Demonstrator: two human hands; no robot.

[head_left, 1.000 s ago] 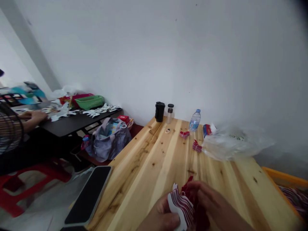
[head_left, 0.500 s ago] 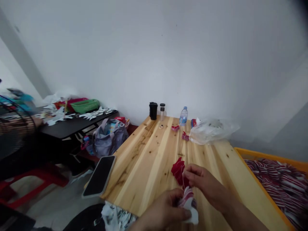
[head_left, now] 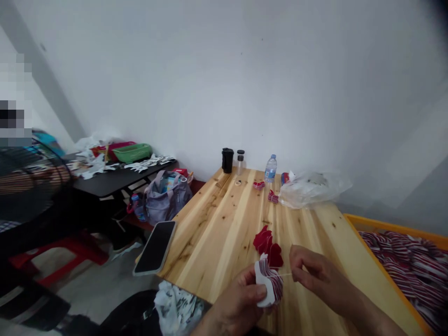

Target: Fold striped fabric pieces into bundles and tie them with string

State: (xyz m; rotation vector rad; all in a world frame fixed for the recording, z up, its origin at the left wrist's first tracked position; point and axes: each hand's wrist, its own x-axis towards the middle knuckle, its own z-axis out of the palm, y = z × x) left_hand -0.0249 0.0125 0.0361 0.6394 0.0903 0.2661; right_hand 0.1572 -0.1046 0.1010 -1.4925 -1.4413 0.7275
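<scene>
My left hand (head_left: 245, 291) pinches a stack of red-and-white striped cut pieces (head_left: 276, 282) with a white backing piece (head_left: 268, 293) facing me. From the stack a thin pale strand (head_left: 286, 274) runs right to my right hand (head_left: 311, 270), whose fingers are closed on its end; whether it is thread or a narrow strip I cannot tell. Just beyond my left hand, dark red cut pieces (head_left: 264, 240) lie loosely on the wooden table (head_left: 210, 252).
A yellow crate (head_left: 367, 223) of striped bundles (head_left: 402, 261) stands at the right. Further back are a water bottle (head_left: 270, 169), a black cup (head_left: 227, 161) and a plastic bag (head_left: 315, 189). A phone (head_left: 156, 248) rests at the left edge; a fan (head_left: 31, 182) stands far left.
My right hand has moved right, away from the stack, with the strand now stretched between. My left hand has turned the stack upright. The dark red pieces now lie apart from my fingers.
</scene>
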